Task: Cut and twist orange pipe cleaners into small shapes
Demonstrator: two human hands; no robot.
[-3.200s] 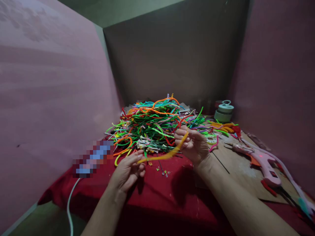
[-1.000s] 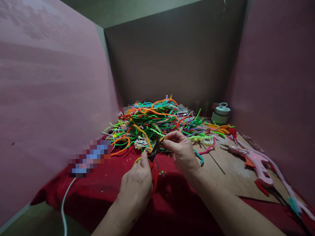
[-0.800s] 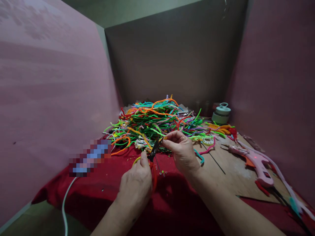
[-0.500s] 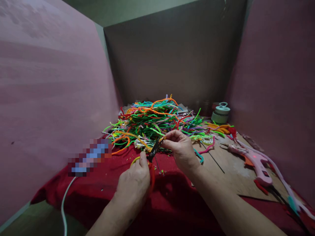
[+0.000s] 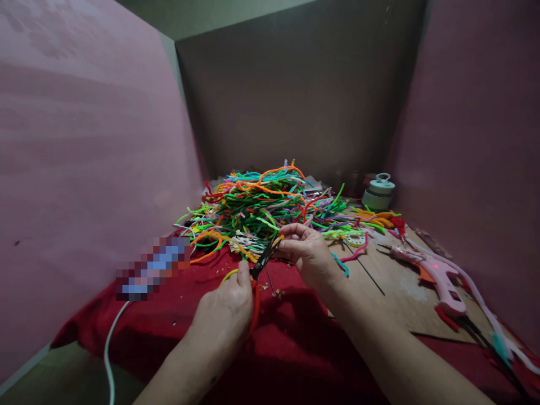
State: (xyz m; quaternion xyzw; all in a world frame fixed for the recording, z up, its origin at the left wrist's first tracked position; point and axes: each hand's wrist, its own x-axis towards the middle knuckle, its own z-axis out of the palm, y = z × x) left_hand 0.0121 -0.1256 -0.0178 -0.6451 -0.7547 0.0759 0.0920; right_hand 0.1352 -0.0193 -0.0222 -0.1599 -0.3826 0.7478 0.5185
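My left hand (image 5: 223,310) is closed round the scissors (image 5: 262,260), with a yellow handle loop and a red one showing beside it. Their dark blades point up and away, toward my right hand (image 5: 311,254). That hand pinches a short orange pipe cleaner (image 5: 277,241) between thumb and fingertips. The orange piece lies at the blade tips; whether it sits between the blades I cannot tell. Just beyond both hands rises a heap of pipe cleaners (image 5: 265,198) in green, orange, red and other colours. A bundle of white-tipped stems (image 5: 239,243) lies before it.
At the right, a pink glue gun (image 5: 442,281) with a lit red light rests on a wooden board (image 5: 392,298). A lidded jar (image 5: 378,194) stands behind. Red cloth (image 5: 169,326) covers the front. Pink panels (image 5: 93,146) flank the workspace. A blurred object (image 5: 154,269) with a white cable lies left.
My left hand and the scissors have shifted slightly left and down. The blades appear more parted around the orange piece. My right hand has hardly moved.
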